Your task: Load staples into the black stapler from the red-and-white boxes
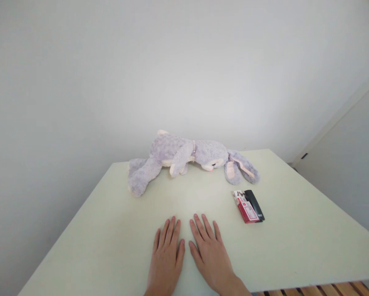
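Flat, both hands (187, 257) rest on table (110, 230).

A grey plush rabbit (184, 158) lies on its side at the table's far edge.

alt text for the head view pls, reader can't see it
Two bare hands, left hand and right hand, lie flat on a pale green table. Beyond them a grey-lilac plush rabbit lies on its side; a small red-and-black packet sits right of the hands.
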